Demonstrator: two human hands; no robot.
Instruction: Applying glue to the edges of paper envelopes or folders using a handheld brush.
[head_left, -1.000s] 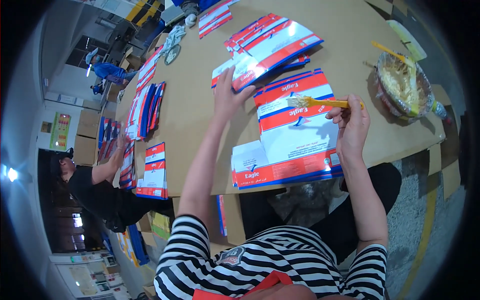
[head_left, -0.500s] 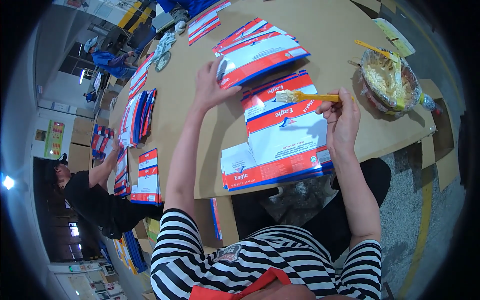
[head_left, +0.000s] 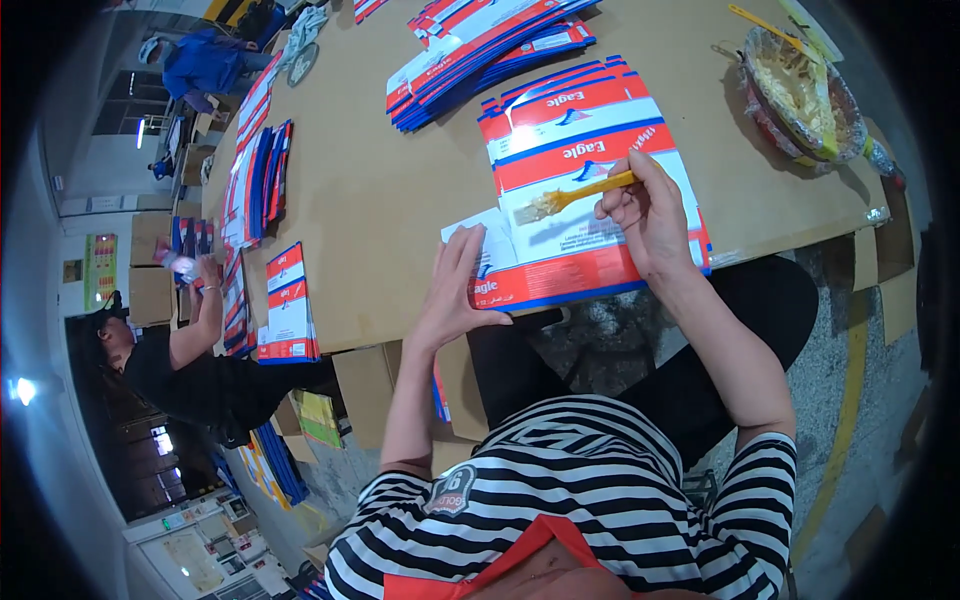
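Note:
In front of me lies a stack of flat printed cartons (head_left: 560, 245), red, white and blue, overlapping like steps toward the far side. My left hand (head_left: 452, 290) rests on the white flap at the stack's near left corner, fingers stretched out and thumb along the near edge. Over the top carton, my right hand (head_left: 650, 215) grips the yellow handle of a glue brush (head_left: 575, 195). Its pale, paste-coated bristles point left, close above the white panel; whether they touch it I cannot tell.
A plastic-lined bowl (head_left: 755, 105) of pale paste stands at the far right, another yellow-handled brush (head_left: 770, 28) across it. Beyond my stack is a fanned carton pile (head_left: 490, 60). More cartons (head_left: 290, 315) lie left, where a person in black (head_left: 190, 350) works.
My left hand has left the far carton pile and come back to the near stack's left flap. My right hand has lowered the brush toward the top carton. The view has shifted.

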